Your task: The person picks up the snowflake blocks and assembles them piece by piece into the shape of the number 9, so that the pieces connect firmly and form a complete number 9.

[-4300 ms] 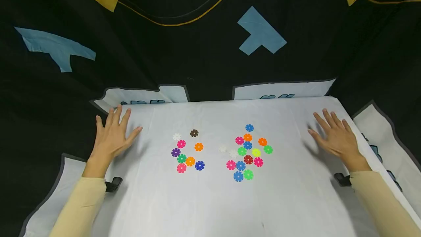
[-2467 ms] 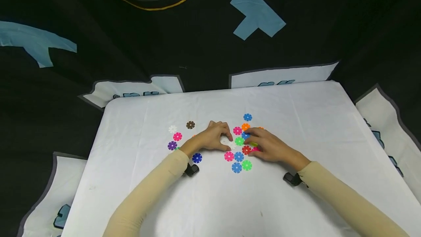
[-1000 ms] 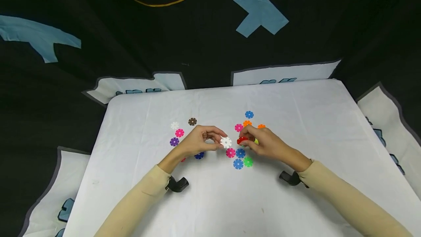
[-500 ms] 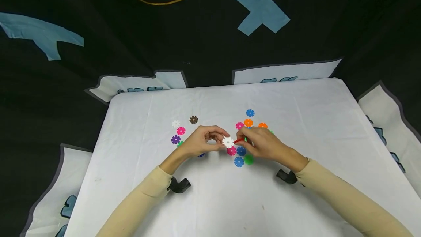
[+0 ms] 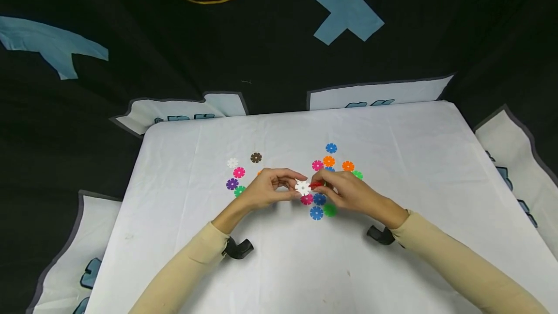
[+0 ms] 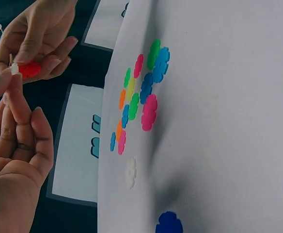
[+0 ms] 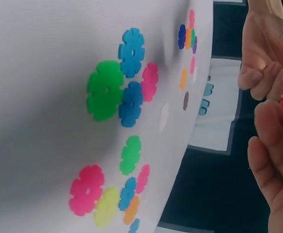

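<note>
The person is wearing a pale beige left sleeve (image 5: 180, 271) and a matching right sleeve (image 5: 464, 263), both plain, both fitting closely along the forearms and ending at the wrists. A black, bent, tube-like wrist piece (image 5: 240, 248) is jutting from under the left one, and a similar black wrist mount (image 5: 379, 234) is sticking out at the right. Faint creases are crossing the left cloth.

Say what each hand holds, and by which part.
Left hand: white disc, by its edge; right hand: red disc, by the side away from the white.
</note>
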The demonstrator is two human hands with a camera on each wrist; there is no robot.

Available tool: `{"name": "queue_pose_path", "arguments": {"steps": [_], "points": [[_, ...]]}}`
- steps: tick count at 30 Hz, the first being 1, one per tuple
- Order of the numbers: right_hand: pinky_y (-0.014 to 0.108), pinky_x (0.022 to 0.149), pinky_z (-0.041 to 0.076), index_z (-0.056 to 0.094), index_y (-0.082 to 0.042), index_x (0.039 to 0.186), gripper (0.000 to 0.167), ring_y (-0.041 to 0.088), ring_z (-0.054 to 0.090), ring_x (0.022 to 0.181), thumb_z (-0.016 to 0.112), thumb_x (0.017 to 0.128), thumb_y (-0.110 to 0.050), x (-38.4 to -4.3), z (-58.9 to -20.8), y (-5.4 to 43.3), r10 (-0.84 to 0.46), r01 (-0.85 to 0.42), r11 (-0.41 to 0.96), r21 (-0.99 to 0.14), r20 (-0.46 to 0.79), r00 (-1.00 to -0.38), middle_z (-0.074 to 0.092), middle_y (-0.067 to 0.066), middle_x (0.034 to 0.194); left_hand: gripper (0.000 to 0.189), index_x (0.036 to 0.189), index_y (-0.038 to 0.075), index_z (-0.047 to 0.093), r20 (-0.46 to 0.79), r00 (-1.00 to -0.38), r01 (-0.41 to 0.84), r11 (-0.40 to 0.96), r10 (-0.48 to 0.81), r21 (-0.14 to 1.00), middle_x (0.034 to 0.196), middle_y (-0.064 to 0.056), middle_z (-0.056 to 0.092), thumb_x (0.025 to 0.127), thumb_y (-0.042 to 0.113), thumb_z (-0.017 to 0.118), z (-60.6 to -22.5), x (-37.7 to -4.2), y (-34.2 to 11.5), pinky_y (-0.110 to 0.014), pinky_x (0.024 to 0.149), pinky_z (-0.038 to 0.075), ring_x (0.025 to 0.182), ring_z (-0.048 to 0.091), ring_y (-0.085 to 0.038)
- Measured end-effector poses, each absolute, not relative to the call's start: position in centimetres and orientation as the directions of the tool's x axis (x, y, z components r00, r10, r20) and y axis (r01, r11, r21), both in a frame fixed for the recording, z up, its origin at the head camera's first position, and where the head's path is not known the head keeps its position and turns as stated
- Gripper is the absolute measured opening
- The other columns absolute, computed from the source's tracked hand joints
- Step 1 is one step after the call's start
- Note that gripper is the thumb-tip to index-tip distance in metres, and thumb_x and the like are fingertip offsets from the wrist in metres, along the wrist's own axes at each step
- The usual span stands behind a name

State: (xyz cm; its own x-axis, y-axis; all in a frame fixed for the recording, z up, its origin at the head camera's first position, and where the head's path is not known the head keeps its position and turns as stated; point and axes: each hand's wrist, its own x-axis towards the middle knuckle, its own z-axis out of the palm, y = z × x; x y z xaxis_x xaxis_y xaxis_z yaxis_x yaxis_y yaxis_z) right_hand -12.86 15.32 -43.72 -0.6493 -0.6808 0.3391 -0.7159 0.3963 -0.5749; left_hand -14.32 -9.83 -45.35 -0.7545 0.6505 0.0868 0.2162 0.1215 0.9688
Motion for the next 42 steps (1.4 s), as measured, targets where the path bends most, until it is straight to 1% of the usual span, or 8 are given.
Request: {"name": "queue_pose_path", "arguments": {"steps": [4,13,18,23,27,31,36,42], "points": [[0.015,0.061,0.050,0.060,-0.006,0.105,0.024,0.007,0.060,0.068,0.074,0.085,-0.006,-12.9,-43.9,15.6,-0.686,-0.727,0.377,-0.574,0.354,-0.635,0.072,0.002,0.089,0.035,0.117,0.001,0.069,0.078,-0.763,0.197,0.116,0.642,0.973,0.089,-0.009,0.068,0.082,0.001,0.076,-45.4,-14.1,-9.7,-0.024,0.073,0.049,0.081,0.063,-0.014],[0.015,0.059,0.047,0.062,-0.006,0.090,0.028,0.013,0.063,0.065,0.079,0.073,0.008,-13.1,-44.0,15.3,-0.696,-0.881,0.284,-0.378,0.551,-0.460,0.075,0.002,0.087,0.033,0.114,0.001,0.071,0.065,-0.790,0.165,0.109,0.610,0.980,0.095,-0.013,0.072,0.081,0.002,0.077,-45.3,-13.5,-9.3,-0.032,0.078,0.054,0.084,0.066,-0.013],[0.015,0.061,0.050,0.061,-0.003,0.090,0.027,0.015,0.067,0.068,0.077,0.073,0.012,-13.1,-43.8,15.2,-0.711,-0.897,0.240,-0.371,0.562,-0.422,0.075,0.004,0.087,0.032,0.114,0.000,0.071,0.070,-0.800,0.159,0.098,0.596,0.982,0.093,-0.012,0.072,0.082,0.000,0.076,-45.4,-13.0,-9.1,-0.028,0.079,0.054,0.082,0.064,-0.012],[0.014,0.065,0.053,0.065,-0.002,0.097,0.024,0.013,0.070,0.075,0.074,0.079,0.009,-12.8,-43.6,15.4,-0.690,-0.848,0.231,-0.478,0.534,-0.489,0.075,0.006,0.091,0.032,0.115,-0.001,0.070,0.070,-0.812,0.124,0.054,0.580,0.991,0.094,-0.014,0.071,0.084,0.002,0.075,-45.2,-12.5,-8.8,-0.028,0.080,0.056,0.082,0.064,-0.012],[0.019,0.071,0.055,0.061,-0.001,0.112,0.027,0.011,0.063,0.065,0.069,0.086,0.004,-12.3,-43.5,15.6,-0.656,-0.724,0.207,-0.658,0.455,-0.602,0.070,0.008,0.089,0.032,0.116,-0.002,0.069,0.059,-0.821,0.086,0.021,0.568,0.996,0.093,-0.013,0.070,0.085,0.003,0.074,-44.9,-12.3,-8.9,-0.027,0.082,0.058,0.082,0.066,-0.012],[0.026,0.072,0.057,0.058,0.000,0.110,0.024,0.013,0.062,0.057,0.064,0.088,0.008,-12.1,-43.9,15.7,-0.614,-0.580,0.111,-0.807,0.404,-0.679,0.067,0.009,0.086,0.033,0.116,-0.006,0.068,0.082,-0.814,0.110,0.014,0.575,0.994,0.089,-0.010,0.069,0.084,0.003,0.075,-44.7,-12.6,-9.1,-0.027,0.081,0.058,0.081,0.066,-0.012],[0.026,0.058,0.056,0.059,0.001,0.097,0.018,0.013,0.060,0.052,0.063,0.086,0.014,-12.1,-44.5,15.6,-0.591,-0.520,-0.019,-0.854,0.429,-0.683,0.064,0.014,0.084,0.032,0.114,-0.005,0.069,0.106,-0.797,0.133,0.003,0.595,0.991,0.100,-0.024,0.070,0.084,0.002,0.075,-44.8,-12.6,-9.1,-0.025,0.078,0.055,0.085,0.065,-0.012],[0.020,0.049,0.051,0.060,0.002,0.087,0.024,0.010,0.054,0.045,0.068,0.076,0.022,-12.1,-44.7,15.2,-0.534,-0.646,-0.049,-0.762,0.566,-0.628,0.064,0.014,0.075,0.032,0.115,-0.008,0.068,0.119,-0.783,0.176,0.034,0.611,0.984,0.115,-0.027,0.067,0.084,-0.001,0.073,-44.6,-12.5,-9.0,-0.030,0.084,0.056,0.089,0.066,-0.010]]}}
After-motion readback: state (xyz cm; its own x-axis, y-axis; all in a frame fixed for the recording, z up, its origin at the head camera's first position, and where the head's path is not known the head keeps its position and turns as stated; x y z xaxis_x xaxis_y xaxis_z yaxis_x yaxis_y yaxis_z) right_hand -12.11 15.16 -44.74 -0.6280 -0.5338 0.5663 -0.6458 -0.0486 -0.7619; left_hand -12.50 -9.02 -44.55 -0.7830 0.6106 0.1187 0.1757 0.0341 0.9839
